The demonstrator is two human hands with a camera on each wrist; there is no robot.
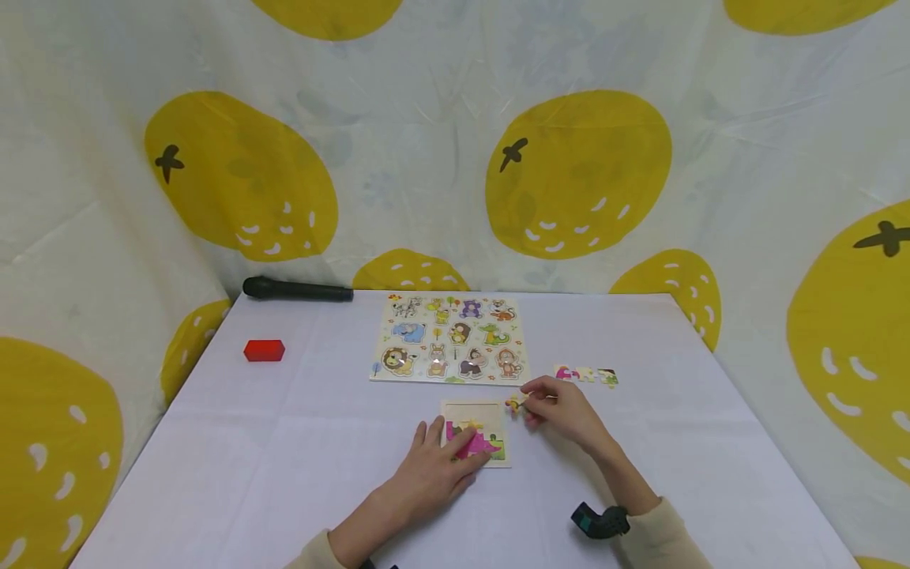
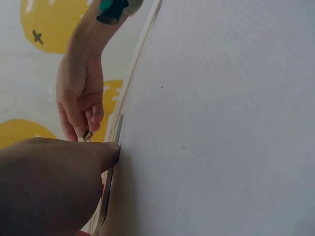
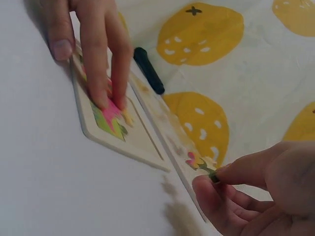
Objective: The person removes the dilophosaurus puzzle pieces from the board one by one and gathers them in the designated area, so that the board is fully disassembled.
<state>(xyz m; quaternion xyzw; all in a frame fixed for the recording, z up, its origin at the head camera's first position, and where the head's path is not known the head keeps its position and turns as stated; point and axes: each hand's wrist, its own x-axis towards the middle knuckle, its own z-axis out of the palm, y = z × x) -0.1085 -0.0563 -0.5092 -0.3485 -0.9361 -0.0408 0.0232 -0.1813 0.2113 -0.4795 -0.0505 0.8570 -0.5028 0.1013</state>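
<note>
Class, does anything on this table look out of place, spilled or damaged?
Nothing looks spilled or damaged. The black microphone and red block, on the left, look slightly odd because they fit neither the framed puzzle nor the animal board.

Looking down at a table (image 1: 235, 490) covered in white cloth. Finding a black microphone (image 1: 298, 290) lying lengthwise along the far left edge. Coming nearer on that side, noticing a red block (image 1: 265, 351) lying well apart from everything else. Moving to the middle, meeting a large, pale animal puzzle board (image 1: 426, 379) lying flat near the far edge, showing a lion, an elephant and a crocodile. Seeing a small square puzzle tray (image 1: 475, 412) lying just this side of it. Spotting loose puzzle pieces (image 1: 586, 374) lying in a row beside the board's near right corner.
</note>
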